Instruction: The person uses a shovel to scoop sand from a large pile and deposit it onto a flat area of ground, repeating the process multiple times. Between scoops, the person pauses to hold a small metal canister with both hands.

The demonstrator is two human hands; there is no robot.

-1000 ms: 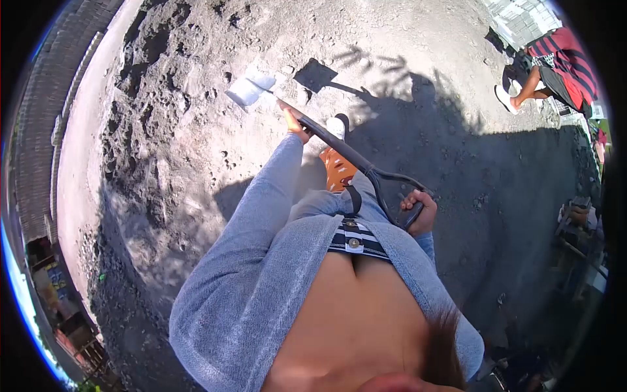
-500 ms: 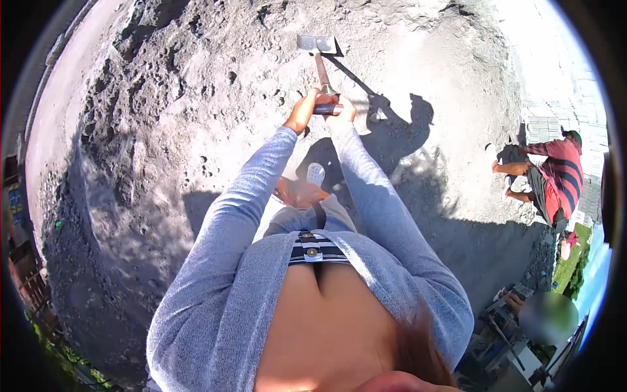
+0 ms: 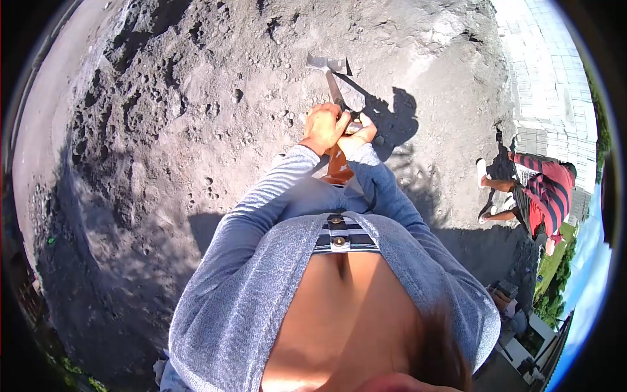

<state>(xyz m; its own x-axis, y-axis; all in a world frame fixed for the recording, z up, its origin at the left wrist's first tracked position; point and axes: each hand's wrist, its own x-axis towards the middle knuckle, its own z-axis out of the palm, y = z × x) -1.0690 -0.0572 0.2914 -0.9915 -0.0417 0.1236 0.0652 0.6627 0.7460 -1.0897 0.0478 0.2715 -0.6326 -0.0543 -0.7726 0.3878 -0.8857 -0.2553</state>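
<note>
A short shovel [image 3: 334, 87] reaches out ahead of me, its flat metal blade at the far end against the loose grey soil. My left hand [image 3: 324, 127] is closed around the top end of its handle, knuckles up. Close beside it, my right hand [image 3: 359, 132] is also closed on the handle's end. The fingers partly hide the grip. Below my hands, an orange patterned cloth or garment shows between my arms.
Grey, lumpy soil [image 3: 209, 98] spreads around the shovel, rising in clods at the left. A person [image 3: 548, 193] in a striped red shirt bends over at the right. Behind them are stacked grey blocks [image 3: 555, 85]. My shadow falls right of the shovel.
Both hands have come nearer my body, and my elbows are more bent. The shovel has shifted slightly right and closer in view. The person at the right bends lower.
</note>
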